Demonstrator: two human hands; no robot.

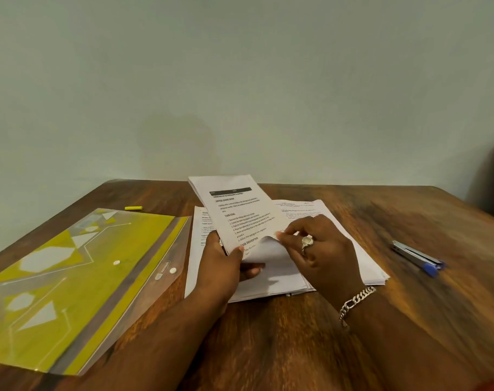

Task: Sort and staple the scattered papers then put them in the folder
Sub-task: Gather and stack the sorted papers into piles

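White printed sheets stand tilted in your left hand, gripped at the lower edge, above the loose white paper pile; your right hand pinches their curled corner. Nearest that hand, well apart rightward, lies the blue-and-silver stapler.

Table: wood, brown, pronounced grain, slight sheen. Folder: translucent plastic, glossy, yellow printed pattern, white snap buttons. Papers: white, matt, black print. Stapler: bright metal body, blue plastic end. Bracelet: polished metal chain.
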